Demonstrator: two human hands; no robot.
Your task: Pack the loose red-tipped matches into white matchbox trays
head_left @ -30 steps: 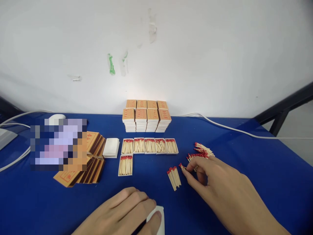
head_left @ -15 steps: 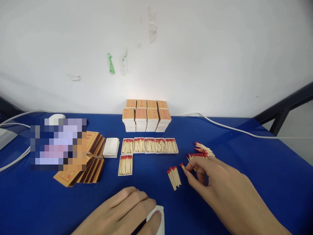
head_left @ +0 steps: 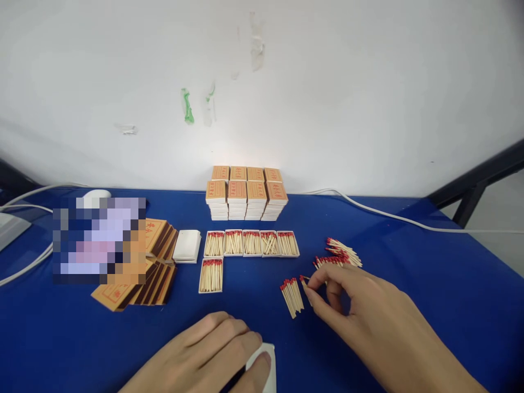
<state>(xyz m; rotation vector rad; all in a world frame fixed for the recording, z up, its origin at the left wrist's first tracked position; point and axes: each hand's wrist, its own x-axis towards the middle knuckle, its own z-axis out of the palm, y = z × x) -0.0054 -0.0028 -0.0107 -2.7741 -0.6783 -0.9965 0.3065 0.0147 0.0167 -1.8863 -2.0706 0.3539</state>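
At the bottom of the head view, my left hand [head_left: 213,355] is closed round a white matchbox tray [head_left: 269,376], mostly hidden under the fingers. My right hand [head_left: 364,311] pinches red-headed matches [head_left: 303,281] between thumb and forefinger; how many is unclear. Just left of that pinch lies a small row of loose matches [head_left: 292,297] on the blue table [head_left: 254,305]. Behind my right fingers spreads a pile of matches [head_left: 341,254], partly covered by the hand. Further left, several open trays filled with matches [head_left: 251,244] form a row, with one more filled tray [head_left: 211,275] in front.
Closed matchboxes [head_left: 245,194] stand stacked against the white wall [head_left: 347,109]. To the left are flat orange matchbox sleeves [head_left: 123,286] and a small stack of white trays [head_left: 187,245]. A blurred object [head_left: 102,234] overlaps the sleeves. A white cable [head_left: 376,213] runs along the back right.
My right hand has shifted slightly left and down, bringing the pinched matches closer to the small row. My left hand keeps its hold on the tray.
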